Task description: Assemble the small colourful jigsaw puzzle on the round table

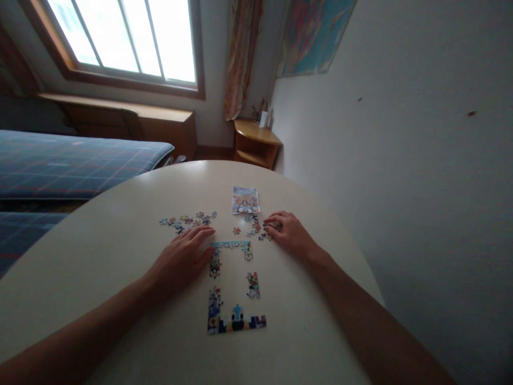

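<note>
A partly joined jigsaw frame (230, 321) lies on the round cream table (120, 256), with its top strip (232, 245) between my hands. My left hand (184, 258) rests flat, fingers stretched out, beside the frame's upper left corner. My right hand (288, 231) lies to the right with fingers curled over loose pieces (256, 227); what they pinch is too small to make out. More loose pieces (186, 220) are scattered beyond my left hand. A small picture card (245, 200) lies farther back.
A white wall (401, 160) runs close along the table's right side. A bed with a blue plaid cover (72, 163) stands to the left. A wooden corner shelf (256, 141) and a window (132, 37) are at the back.
</note>
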`<state>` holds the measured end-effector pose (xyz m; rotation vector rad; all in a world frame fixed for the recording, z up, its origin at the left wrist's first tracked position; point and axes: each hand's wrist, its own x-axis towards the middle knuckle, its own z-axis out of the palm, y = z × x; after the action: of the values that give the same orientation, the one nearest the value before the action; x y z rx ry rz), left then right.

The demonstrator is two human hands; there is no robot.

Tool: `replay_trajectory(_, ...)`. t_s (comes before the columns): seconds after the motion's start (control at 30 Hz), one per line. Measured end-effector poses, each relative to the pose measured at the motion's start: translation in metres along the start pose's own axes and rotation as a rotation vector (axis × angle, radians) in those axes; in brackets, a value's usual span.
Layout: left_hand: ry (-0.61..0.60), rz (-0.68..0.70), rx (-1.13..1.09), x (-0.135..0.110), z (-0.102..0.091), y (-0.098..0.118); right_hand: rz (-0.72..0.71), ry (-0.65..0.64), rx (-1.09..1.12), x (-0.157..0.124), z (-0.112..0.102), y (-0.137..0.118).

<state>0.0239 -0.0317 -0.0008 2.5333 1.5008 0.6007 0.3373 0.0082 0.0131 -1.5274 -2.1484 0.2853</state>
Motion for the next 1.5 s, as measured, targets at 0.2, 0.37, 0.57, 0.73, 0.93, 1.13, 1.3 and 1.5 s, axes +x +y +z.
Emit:
replay_trajectory(0.2,-0.002,0.0,-0.024,0.0,-0.001,0.0,0.004,-0.022,-0.01,0.0,0.0,-0.001)
replay_trajectory(0.37,-0.004,-0.004,-0.023,0.0,-0.001,0.0,0.006,-0.014,-0.003,-0.001,0.0,-0.005)
replay_trajectory(0.57,0.017,0.001,-0.026,0.0,0.0,0.0,0.031,0.033,-0.008,-0.002,0.003,-0.011)
replay_trajectory(0.73,0.023,0.006,-0.038,0.0,0.002,-0.001,-0.093,-0.003,-0.065,-0.003,0.003,-0.01)
replay_trajectory(0.93,0.009,-0.006,-0.049,0.001,-0.001,-0.002,-0.093,-0.017,-0.134,-0.004,-0.005,-0.009)
replay_trajectory(1.13,0.028,-0.026,-0.053,0.001,0.0,0.0,-0.166,-0.071,-0.13,-0.006,-0.003,-0.016)
replay_trajectory(1.3,0.136,-0.067,0.004,0.005,-0.015,-0.015,-0.167,-0.084,-0.133,-0.006,-0.002,-0.015)
replay_trajectory(1.5,0.193,-0.19,0.126,0.014,-0.039,-0.062,-0.205,-0.091,-0.1,-0.003,-0.003,-0.011)
